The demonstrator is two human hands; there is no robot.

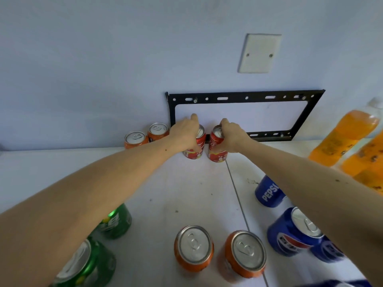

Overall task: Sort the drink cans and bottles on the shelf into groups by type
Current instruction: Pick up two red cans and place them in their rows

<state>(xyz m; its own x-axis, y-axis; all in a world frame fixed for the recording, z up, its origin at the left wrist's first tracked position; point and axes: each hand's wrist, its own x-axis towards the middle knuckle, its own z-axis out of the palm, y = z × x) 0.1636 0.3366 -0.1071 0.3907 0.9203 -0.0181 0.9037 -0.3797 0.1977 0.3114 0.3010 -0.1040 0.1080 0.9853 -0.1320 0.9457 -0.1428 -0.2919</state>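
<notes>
White shelf (186, 189), scuffed and speckled with dirt, one seam line running from back to front right of centre. Pale wall (103, 59) behind, with a blank white cover plate (260, 53) up high and a black metal bracket frame (244, 98) screwed on just above the shelf's back edge. Both arms reach to the back edge, middle. Left hand (185, 133) grip wraps a red can (195, 146) from the top and side; right hand (232, 137) grip wraps a second red can (215, 148); the two cans stand upright, just beside each other with a small gap. Counts: 2 red cans; 4 orange cans, two at the back edge left of the hands (135, 139) (158, 131) and two at the front edge middle (193, 248) (245, 255); 2 green cans at the front left corner (119, 222) (87, 266), partly under the left arm; at least 3 blue cans along the right side (268, 191) (294, 233) (327, 251), partly hidden by the right arm; 2 orange drink bottles (344, 137) (366, 162) at the right edge, more possibly cut off.
</notes>
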